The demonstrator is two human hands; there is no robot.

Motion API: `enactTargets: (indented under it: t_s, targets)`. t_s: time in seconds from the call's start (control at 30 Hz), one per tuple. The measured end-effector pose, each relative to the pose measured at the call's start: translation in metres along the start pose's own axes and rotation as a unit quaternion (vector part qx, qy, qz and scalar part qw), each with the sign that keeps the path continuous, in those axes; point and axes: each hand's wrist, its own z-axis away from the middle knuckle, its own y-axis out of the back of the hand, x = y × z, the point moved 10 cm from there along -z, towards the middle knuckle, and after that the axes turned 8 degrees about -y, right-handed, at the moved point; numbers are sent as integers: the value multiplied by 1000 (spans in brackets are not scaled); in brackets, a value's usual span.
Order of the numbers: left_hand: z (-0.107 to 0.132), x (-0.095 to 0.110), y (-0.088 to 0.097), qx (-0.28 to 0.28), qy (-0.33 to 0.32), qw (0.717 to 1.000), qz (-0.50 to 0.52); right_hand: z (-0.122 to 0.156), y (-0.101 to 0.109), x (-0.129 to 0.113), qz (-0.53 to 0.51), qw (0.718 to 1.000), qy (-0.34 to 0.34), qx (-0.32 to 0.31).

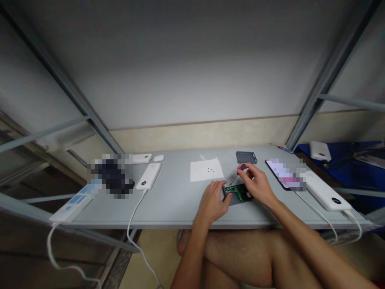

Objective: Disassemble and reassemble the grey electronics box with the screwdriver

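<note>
Dim, soft light; beyond the right hand [255,181], the smooth white wall [192,84] darkens upward; wide-angle distortion stretches the edges.

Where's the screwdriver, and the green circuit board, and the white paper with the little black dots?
Screwdriver [234,179]: head view, on its thin metal shaft.
Green circuit board [239,194]: head view, on its green surface.
White paper [199,171]: head view, on its bare part, left of the dots.
</note>
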Motion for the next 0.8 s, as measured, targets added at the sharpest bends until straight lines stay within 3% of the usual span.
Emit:
enactTargets:
  t_s: [0.33, 0.8]
  targets:
    - [0, -5, -1, -1, 15, 1000, 0, 2, -16, -3, 22, 999, 11, -42]
    - [0, -3, 1, -1, 8, 1000, 6, 0, -22, 2, 27, 997, 0, -73]
